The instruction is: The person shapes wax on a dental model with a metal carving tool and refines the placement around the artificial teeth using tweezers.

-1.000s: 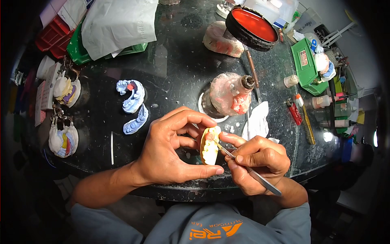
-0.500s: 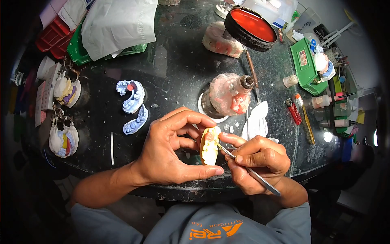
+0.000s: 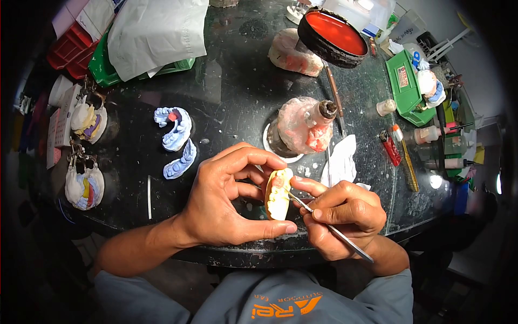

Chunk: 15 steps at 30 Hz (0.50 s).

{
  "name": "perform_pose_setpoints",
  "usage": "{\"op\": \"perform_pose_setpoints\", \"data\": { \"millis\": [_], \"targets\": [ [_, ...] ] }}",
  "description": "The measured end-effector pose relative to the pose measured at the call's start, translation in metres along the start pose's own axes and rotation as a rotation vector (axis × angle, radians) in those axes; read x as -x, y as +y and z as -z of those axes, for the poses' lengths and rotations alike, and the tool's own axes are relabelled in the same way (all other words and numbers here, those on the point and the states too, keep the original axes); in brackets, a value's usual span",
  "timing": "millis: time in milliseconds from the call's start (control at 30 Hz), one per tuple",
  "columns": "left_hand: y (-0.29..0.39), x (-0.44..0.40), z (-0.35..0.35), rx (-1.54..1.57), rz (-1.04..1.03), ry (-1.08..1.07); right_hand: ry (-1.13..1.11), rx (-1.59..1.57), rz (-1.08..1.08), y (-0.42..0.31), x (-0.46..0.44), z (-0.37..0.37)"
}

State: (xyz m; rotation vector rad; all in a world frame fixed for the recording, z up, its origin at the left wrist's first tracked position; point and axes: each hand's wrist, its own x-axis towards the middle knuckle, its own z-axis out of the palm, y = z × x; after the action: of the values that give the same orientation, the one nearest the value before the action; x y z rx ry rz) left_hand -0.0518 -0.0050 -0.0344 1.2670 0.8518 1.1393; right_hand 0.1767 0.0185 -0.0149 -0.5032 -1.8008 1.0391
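Between the thumb and fingers of my left hand (image 3: pixel 229 197) is a yellow dental cast (image 3: pixel 278 202) with a row of teeth, held upright above the table's front edge. A pinkish-brown patch shows on its upper part. My right hand (image 3: pixel 345 216) grips a thin metal dental carving tool (image 3: pixel 345 237) like a pen. The tool's tip is at the right side of the cast, touching it or very close. My right index finger reaches toward the cast's edge. Behind my hands stands a spirit burner (image 3: pixel 305 127) coated in pink wax.
Blue dental casts (image 3: pixel 181 132) lie left of my hands, with articulated models (image 3: pixel 85 183) farther left. A red wax tin (image 3: pixel 337 35) and a brown-handled tool (image 3: pixel 334 92) are at the back. A white cloth (image 3: pixel 341 162), a red lighter (image 3: pixel 390 149) and a green bin (image 3: pixel 404 81) are on the right.
The tool's tip has shifted slightly along the cast's right side, and its shaft has turned a little in my right hand. My left hand and the cast stay nearly still.
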Motion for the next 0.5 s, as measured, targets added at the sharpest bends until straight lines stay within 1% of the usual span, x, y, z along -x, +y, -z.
{"op": "perform_pose_setpoints", "data": {
  "millis": [233, 400, 500],
  "targets": [
    [-0.0009, 0.0003, 0.0, 0.004, -0.008, -0.004, 0.01, -0.016, 0.005, 0.0004, 0.0, -0.0003],
    [-0.002, -0.0001, 0.0002, -0.057, -0.05, 0.011, 0.018, -0.04, -0.007, 0.0015, 0.0017, 0.0012],
    [0.0001, -0.0009, 0.0011, -0.125, -0.054, 0.004, 0.123, -0.02, -0.056, -0.0014, 0.0029, -0.0001]
  ]
}}
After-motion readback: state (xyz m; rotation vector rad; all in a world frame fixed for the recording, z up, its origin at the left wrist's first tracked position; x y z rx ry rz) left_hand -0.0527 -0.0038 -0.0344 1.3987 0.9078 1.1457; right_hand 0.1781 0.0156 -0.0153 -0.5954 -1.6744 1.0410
